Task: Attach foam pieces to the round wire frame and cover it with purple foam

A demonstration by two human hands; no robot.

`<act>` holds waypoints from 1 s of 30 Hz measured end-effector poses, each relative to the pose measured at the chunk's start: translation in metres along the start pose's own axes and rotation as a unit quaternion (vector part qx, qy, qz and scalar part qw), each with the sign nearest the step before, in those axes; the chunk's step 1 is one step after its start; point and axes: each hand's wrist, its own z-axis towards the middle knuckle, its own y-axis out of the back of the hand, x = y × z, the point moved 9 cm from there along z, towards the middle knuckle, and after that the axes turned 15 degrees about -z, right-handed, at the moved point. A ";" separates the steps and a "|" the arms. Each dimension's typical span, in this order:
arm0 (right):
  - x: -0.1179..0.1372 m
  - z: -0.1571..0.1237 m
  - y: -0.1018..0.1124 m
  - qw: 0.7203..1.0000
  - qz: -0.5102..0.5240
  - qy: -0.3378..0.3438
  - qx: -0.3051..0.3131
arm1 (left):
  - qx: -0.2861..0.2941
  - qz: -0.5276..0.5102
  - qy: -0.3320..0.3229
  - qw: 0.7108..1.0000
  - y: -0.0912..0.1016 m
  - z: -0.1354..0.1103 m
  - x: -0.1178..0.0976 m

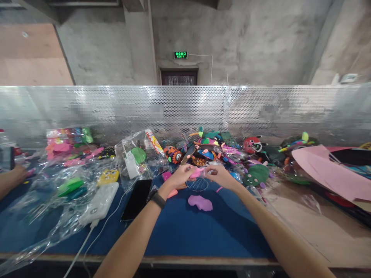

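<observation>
Both of my hands meet above the blue table mat [185, 227], just in front of a heap of colourful soft toy pieces [214, 148]. My left hand [181, 175], with a black band on its wrist, pinches a small pink piece [197, 172]. My right hand [222, 175] is closed on the other end of the same pink piece. Below the hands lies a round wire ring [197, 184], and a flat purple piece [200, 202] rests on the mat nearer to me.
A black phone [136, 199] and a white power bank [100, 202] with a cable lie at the left among clear plastic bags [52, 200]. Pink sheets [327, 172] sit at the right. A perforated metal screen [185, 108] backs the table. Another person's arm [10, 179] shows far left.
</observation>
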 end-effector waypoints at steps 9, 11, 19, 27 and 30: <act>0.006 -0.003 -0.004 0.998 -0.056 -0.012 0.017 | -0.002 0.132 -0.047 0.990 -0.001 -0.001 -0.002; 0.008 -0.003 -0.004 0.996 -0.083 -0.013 0.009 | -0.010 0.202 -0.082 0.976 -0.002 -0.003 -0.007; 0.004 -0.003 -0.002 0.996 -0.073 -0.046 0.002 | -0.040 0.162 -0.113 0.979 -0.006 -0.007 -0.017; 0.008 -0.003 -0.014 0.998 0.027 -0.010 0.049 | -0.063 0.118 -0.136 0.982 -0.011 -0.012 -0.027; 0.011 -0.005 -0.025 0.994 0.050 -0.015 0.095 | -0.088 0.175 -0.150 0.969 -0.011 -0.014 -0.029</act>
